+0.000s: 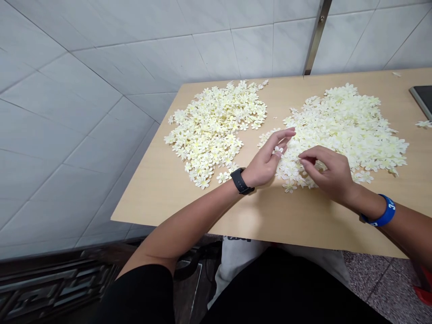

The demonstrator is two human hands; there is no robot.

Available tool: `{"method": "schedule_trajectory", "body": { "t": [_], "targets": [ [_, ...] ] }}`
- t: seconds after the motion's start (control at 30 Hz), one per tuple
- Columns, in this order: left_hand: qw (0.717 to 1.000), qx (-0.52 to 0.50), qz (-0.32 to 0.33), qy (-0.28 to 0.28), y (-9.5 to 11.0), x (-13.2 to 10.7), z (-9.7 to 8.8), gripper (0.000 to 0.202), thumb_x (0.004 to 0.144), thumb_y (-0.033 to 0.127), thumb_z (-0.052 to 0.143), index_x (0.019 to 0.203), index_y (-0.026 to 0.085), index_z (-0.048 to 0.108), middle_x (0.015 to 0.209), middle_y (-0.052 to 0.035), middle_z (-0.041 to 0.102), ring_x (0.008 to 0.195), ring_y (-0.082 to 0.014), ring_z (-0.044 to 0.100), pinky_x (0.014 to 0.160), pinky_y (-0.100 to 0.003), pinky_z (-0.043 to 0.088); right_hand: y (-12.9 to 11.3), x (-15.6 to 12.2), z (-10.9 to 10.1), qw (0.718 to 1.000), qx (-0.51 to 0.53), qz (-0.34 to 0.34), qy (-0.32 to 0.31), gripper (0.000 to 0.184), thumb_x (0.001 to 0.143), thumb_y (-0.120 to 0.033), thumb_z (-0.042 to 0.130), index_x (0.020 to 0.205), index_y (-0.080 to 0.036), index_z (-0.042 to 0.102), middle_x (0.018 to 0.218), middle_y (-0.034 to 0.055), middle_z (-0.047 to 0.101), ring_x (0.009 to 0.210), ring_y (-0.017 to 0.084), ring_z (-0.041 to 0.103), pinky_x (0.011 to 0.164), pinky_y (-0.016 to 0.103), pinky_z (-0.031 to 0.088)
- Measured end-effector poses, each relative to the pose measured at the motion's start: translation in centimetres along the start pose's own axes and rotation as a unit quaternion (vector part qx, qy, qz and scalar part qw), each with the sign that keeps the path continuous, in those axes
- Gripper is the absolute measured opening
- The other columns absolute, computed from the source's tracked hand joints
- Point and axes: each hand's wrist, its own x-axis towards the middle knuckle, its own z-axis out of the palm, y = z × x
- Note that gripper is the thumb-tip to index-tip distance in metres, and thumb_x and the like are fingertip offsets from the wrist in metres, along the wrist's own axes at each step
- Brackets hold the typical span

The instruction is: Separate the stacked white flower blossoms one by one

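Observation:
My left hand [268, 157], with a black watch on its wrist, holds a small white artificial flower [278, 150] between its thumb and fingers. Facing it, my right hand [327, 171] is closed in a pinch, thumb against fingertips; anything between them is too small to make out. Both hands are over the near left edge of a broad heap of pale flower petals [357, 130]. To the left lies a second heap of white flowers [216, 126] with yellower centres.
Both heaps lie on a light wooden table [175, 202] against a tiled wall [216, 54]. A dark flat device [422, 102] lies at the right edge, with a loose flower [423, 123] by it. A metal strip [315, 40] runs up the wall.

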Motion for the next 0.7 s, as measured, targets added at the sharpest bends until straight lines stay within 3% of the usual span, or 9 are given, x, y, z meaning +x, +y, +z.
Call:
{"method": "schedule_trajectory", "body": {
  "t": [0.1, 0.2, 0.37, 0.47, 0.53, 0.6, 0.7],
  "targets": [
    [0.998, 0.017, 0.032, -0.046, 0.1, -0.2, 0.6, 0.043, 0.104, 0.045, 0.045, 0.143, 0.028, 0.046, 0.164, -0.0100, 0.037, 0.155, -0.0305, 0.034, 0.126, -0.052, 0.035, 0.2, -0.1, 0.4, 0.997, 0.008, -0.070, -0.042, 0.010, 0.096, -0.024, 0.064, 0.105, -0.022, 0.070, 0.088, 0.0071, 0.075, 0.074, 0.021, 0.070, 0.066, 0.034, 0.055],
    [0.996, 0.041, 0.062, -0.053, -0.1, -0.2, 0.7, 0.044, 0.106, 0.044, 0.040, 0.147, 0.029, 0.046, 0.163, -0.0087, 0.040, 0.155, -0.0302, 0.035, 0.128, -0.053, 0.032, 0.3, -0.2, 0.5, 0.996, -0.009, -0.083, -0.037, 0.009, 0.098, -0.020, 0.061, 0.102, -0.021, 0.069, 0.087, 0.0076, 0.076, 0.078, 0.021, 0.072, 0.069, 0.034, 0.056],
    [1.000, 0.002, 0.025, 0.005, -1.0, -0.1, 0.2, 0.045, 0.105, 0.044, 0.046, 0.146, 0.028, 0.048, 0.158, -0.0104, 0.048, 0.147, -0.0294, 0.048, 0.124, -0.051, 0.040, 0.0, 0.0, 0.0, 1.000, -0.012, 0.012, -0.011, 0.011, 0.095, -0.021, 0.064, 0.104, -0.023, 0.070, 0.082, 0.0045, 0.074, 0.069, 0.019, 0.068, 0.065, 0.033, 0.055],
    [0.998, -0.030, -0.043, 0.016, -0.9, -0.2, 0.3, 0.043, 0.104, 0.046, 0.048, 0.140, 0.024, 0.055, 0.150, -0.0142, 0.057, 0.131, -0.0297, 0.063, 0.111, -0.048, 0.054, -0.2, 0.0, -0.1, 0.998, 0.013, 0.063, 0.003, 0.017, 0.093, -0.021, 0.065, 0.109, -0.024, 0.070, 0.088, 0.0040, 0.075, 0.071, 0.019, 0.069, 0.067, 0.033, 0.057],
    [0.997, -0.016, -0.076, 0.001, -0.5, -0.3, 0.3, 0.043, 0.103, 0.049, 0.049, 0.133, 0.023, 0.062, 0.151, -0.0152, 0.056, 0.124, -0.0298, 0.068, 0.101, -0.046, 0.059, -0.3, 0.0, 0.0, 0.997, 0.023, 0.076, 0.006, 0.017, 0.093, -0.022, 0.065, 0.109, -0.024, 0.070, 0.090, 0.0044, 0.075, 0.074, 0.019, 0.070, 0.069, 0.033, 0.057],
    [0.997, 0.033, -0.073, -0.011, -0.3, -0.3, 0.3, 0.043, 0.101, 0.052, 0.051, 0.128, 0.024, 0.068, 0.159, -0.0137, 0.047, 0.130, -0.0316, 0.063, 0.101, -0.046, 0.059, -0.3, 0.0, 0.0, 0.997, 0.024, 0.073, 0.009, 0.014, 0.093, -0.022, 0.065, 0.106, -0.024, 0.070, 0.088, 0.0045, 0.074, 0.073, 0.019, 0.069, 0.069, 0.033, 0.057],
    [0.991, 0.129, -0.021, -0.006, -0.3, -0.2, 0.2, 0.044, 0.101, 0.052, 0.052, 0.133, 0.028, 0.068, 0.166, -0.0085, 0.037, 0.150, -0.0334, 0.042, 0.118, -0.051, 0.045, -0.4, 0.0, 0.2, 0.996, 0.028, 0.081, 0.017, 0.007, 0.092, -0.023, 0.066, 0.098, -0.023, 0.071, 0.084, 0.0040, 0.074, 0.070, 0.018, 0.068, 0.067, 0.032, 0.056]
  ]
}}
